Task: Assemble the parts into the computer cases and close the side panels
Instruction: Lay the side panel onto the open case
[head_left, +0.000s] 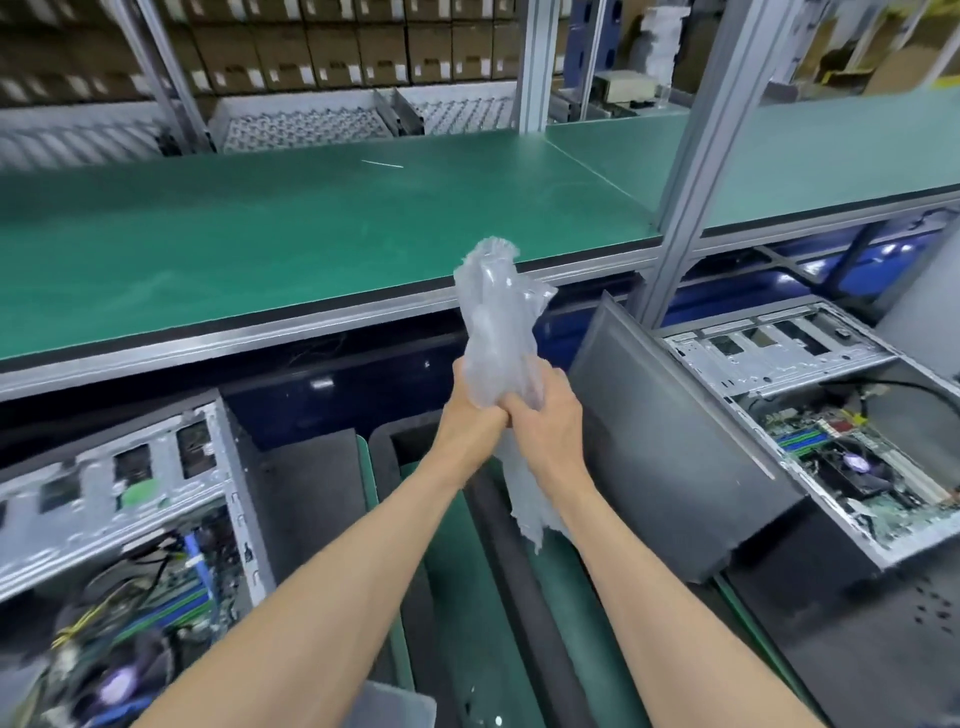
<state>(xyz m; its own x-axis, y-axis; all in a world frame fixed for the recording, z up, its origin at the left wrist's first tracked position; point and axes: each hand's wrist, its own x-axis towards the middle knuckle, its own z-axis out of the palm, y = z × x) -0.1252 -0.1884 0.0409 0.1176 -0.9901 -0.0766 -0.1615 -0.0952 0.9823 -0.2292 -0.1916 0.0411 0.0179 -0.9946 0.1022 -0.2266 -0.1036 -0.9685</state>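
Left hand (470, 415) and right hand (545, 415) side by side, each grip curled around a crumpled clear plastic bubble-wrap bag (493, 322), held upright above the green-matted desk (260, 234) edge, open grey metal computer cases lower left (130, 499) and right (810, 415), dark grey side panel (670, 441) leaning against the right case.

We count two open cases, one at left (130, 514) and one at right (810, 431), two hands (470, 415) (545, 410), and one plastic wrap (493, 332).

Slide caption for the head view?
Both hands grip crumpled bubble wrap between two open computer cases.
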